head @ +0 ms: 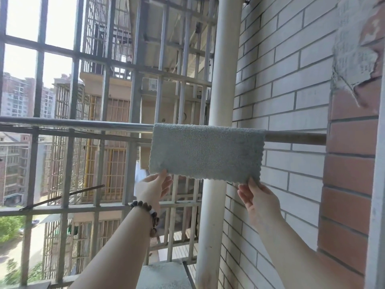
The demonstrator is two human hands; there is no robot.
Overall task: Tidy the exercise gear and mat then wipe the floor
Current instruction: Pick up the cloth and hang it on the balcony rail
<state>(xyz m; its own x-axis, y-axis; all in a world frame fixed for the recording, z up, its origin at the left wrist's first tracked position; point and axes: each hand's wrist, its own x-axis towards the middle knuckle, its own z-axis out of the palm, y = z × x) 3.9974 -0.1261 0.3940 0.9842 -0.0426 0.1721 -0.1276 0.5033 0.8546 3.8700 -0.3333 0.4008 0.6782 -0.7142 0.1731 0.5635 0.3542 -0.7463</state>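
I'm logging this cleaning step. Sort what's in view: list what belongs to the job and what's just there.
Part of the job:
- grey cloth, draped over the metal rail
- left hand, pinching its lower left corner
- right hand, pinching its lower right corner

Just there:
- window bars
- white pipe
- tiled wall
- bead bracelet
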